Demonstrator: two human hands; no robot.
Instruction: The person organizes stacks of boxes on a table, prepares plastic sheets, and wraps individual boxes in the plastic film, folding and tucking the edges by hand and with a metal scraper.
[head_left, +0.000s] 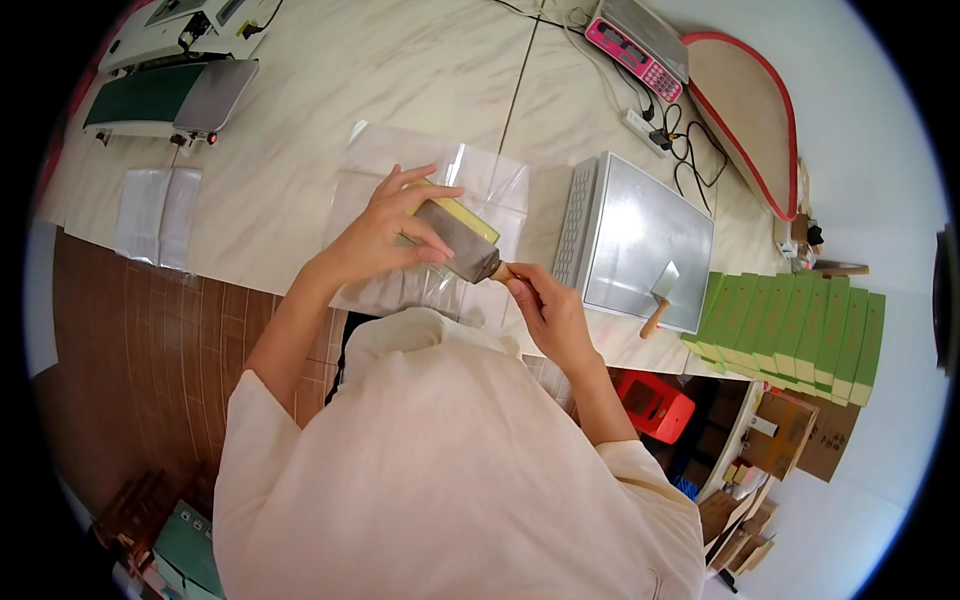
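Observation:
My left hand (385,230) has its thumb and fingers around a small yellow-green box (470,217), held tilted above the table. A wide flat scraper (455,243) lies with its blade along the near side of the box, covering part of it. My right hand (552,312) is closed around the scraper's wooden handle. Beneath both hands, clear plastic film (365,150) is spread over the marble-patterned table. Whether the blade touches the box all along its side cannot be made out.
To the right stands a metal-topped appliance (640,235) with a second scraper (656,316) on it. Beyond are a row of green boxes (800,325), a pink-panel scale (635,60) and tangled cables. Sealing machines (170,95) and folded plastic bags (160,215) sit at left.

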